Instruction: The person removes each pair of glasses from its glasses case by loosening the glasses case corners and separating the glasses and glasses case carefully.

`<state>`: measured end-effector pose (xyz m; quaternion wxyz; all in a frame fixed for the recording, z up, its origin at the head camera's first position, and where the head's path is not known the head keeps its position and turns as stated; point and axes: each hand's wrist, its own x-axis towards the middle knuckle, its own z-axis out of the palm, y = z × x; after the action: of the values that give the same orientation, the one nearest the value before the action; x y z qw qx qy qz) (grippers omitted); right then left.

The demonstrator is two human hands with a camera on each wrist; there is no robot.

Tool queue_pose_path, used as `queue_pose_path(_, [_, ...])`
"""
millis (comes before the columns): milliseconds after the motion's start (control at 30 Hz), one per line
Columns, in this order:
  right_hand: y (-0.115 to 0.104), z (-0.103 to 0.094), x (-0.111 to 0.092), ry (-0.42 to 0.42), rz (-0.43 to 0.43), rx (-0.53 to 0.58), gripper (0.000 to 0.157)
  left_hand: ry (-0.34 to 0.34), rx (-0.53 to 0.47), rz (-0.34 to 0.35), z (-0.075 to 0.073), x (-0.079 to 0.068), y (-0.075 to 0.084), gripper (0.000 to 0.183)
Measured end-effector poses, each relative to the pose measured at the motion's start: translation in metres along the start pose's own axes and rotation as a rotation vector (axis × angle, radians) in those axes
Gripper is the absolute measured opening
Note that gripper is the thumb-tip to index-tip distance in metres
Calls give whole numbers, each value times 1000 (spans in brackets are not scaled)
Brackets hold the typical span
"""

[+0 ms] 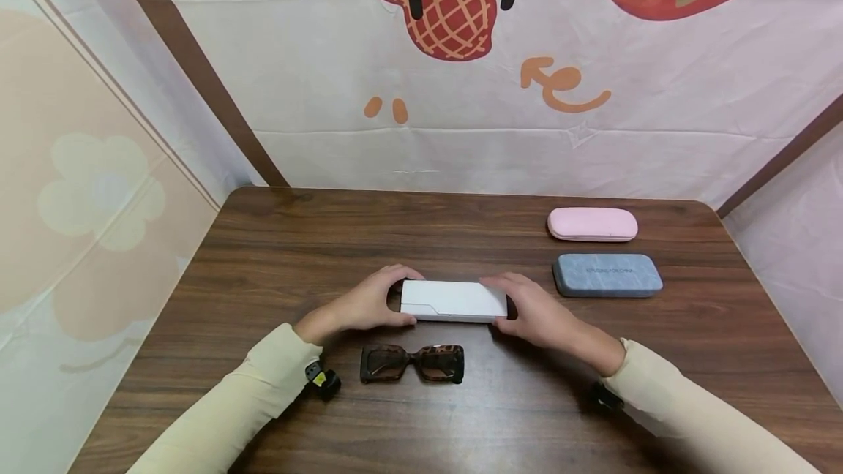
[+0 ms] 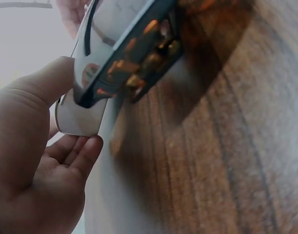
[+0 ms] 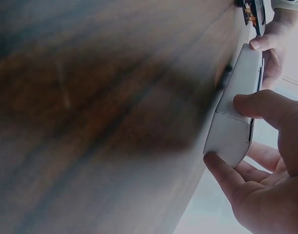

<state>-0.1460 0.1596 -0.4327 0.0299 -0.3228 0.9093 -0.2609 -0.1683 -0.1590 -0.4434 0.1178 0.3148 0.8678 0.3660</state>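
A white glasses case (image 1: pixel 454 301) lies lengthwise across the middle of the wooden table, closed. At its left end, my left hand (image 1: pixel 365 302) grips it with the thumb on the near side and the fingers at the far side. My right hand (image 1: pixel 536 309) holds the opposite end the same way, its thumb along the near long side in the right wrist view. Just in front of the case sits a pair of tortoiseshell sunglasses (image 1: pixel 440 364), lenses facing me. In the left wrist view the sunglasses (image 2: pixel 127 58) partly cover the white case (image 2: pixel 81 117).
To the right, a blue glasses case (image 1: pixel 609 275) with lettering on its lid lies on the table (image 1: pixel 296 240). Behind it is a pink glasses case (image 1: pixel 593 224). A printed cloth (image 1: pixel 316 79) hangs along the table's back edge.
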Motion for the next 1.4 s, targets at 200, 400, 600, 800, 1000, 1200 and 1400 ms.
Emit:
queue_pose_path(200, [-2,-5,2,-10,8,0,63,3,3,-1,-4,0,2,58])
queue_pose_path(400, [-4,-8,6,-20,14,7,63,8,3,1,-8,1,4,58])
queue_pose_path(600, [-4,-11,10,-26,12,-6,64,1,8,-7,-12,3,4,57])
queue_pose_path(800, [-6,-15,13,-32,12,2,63,7,24,-10,-16,4,6,57])
queue_pose_path(1000, [-7,-18,17,-38,18,6,63,6,13,-19,-20,5,7,56])
queue_pose_path(1200, [-7,-19,19,-38,21,-1,63,-3,4,-29,-23,6,7,56])
queue_pose_path(1400, [-6,-22,24,-25,16,4,63,-2,-5,-37,-28,9,4,56])
